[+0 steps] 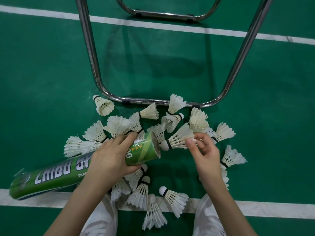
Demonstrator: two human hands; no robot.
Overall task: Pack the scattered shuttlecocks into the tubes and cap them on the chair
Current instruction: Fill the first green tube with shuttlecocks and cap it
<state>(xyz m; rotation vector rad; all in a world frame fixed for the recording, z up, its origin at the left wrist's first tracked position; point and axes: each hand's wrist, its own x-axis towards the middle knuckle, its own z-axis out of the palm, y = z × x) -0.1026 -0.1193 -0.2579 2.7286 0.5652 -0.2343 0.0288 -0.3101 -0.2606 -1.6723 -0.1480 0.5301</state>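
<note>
My left hand (pixel 110 157) grips a long green shuttlecock tube (pixel 51 178) near its open end (pixel 156 147), which points right. My right hand (pixel 204 154) pinches the feathers of a white shuttlecock (pixel 179 138), cork first, with the cork just at the tube's mouth. Several more white shuttlecocks lie scattered on the green floor around both hands, such as one (pixel 104 104) at the far left, one (pixel 223 132) to the right and one (pixel 173 200) near my knees. No cap is visible.
A chrome chair frame (pixel 92 53) stands just beyond the pile, its front floor bar (pixel 153 101) touching a few shuttlecocks. White court lines (pixel 255 208) cross the green floor near me and farther away. My knees in light trousers (pixel 102 217) frame the bottom.
</note>
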